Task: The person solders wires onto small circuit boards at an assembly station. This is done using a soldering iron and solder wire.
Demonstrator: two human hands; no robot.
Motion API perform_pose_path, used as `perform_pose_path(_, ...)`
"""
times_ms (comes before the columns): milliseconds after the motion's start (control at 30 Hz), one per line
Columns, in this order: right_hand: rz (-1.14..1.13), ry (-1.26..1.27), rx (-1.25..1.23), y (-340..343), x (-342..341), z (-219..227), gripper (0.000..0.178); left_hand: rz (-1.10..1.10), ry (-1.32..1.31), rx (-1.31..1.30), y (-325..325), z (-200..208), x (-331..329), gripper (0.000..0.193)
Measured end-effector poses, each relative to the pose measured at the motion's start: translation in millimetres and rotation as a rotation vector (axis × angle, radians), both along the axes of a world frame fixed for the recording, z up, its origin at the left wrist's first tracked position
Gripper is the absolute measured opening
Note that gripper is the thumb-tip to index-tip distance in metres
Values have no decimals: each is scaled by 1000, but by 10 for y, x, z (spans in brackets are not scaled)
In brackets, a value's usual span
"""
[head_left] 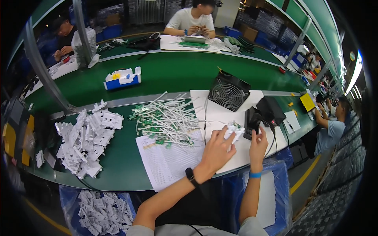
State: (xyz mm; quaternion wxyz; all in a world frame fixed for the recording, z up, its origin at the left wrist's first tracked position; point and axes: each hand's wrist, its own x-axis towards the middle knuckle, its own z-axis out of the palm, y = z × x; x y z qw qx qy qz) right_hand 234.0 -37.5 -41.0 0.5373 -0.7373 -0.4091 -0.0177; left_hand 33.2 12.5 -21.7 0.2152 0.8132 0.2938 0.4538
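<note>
Right of frame centre, the left hand (217,149) has its grip partly closed on a white plastic part (236,130). Right hand (258,144), near a black device (251,122): hold cannot be determined. Step judged: positioning; next move likely requires steady alignment.

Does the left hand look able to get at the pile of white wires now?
Probably yes: the pile of white wires lies close by, to the left of the left hand, and nothing tall seems to stand between. The hand is at a white plastic part, though, which may need releasing first.
</note>
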Motion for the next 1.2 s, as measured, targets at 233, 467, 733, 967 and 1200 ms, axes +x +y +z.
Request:
perform_pose_path(233,54,132,-91,-281,-630,-129,29,364,115,39,692,861,-999,53)
perform_pose_path(467,214,173,-149,-384,-1015,-40,23,528,384,-167,2502,541,-1420,46)
perform_pose_path(733,465,227,-243,-343,-1432,140,21,769,571,96,3676,-517,-1525,91)
perform_pose_path(967,1351,22,-528,348,-1904,891,38,566,930,75,3286,180,-2007,24)
perform_pose_path(1200,991,-586,-116,2013,-2589,402,27,647,1199,75,2379,663,-2877,22)
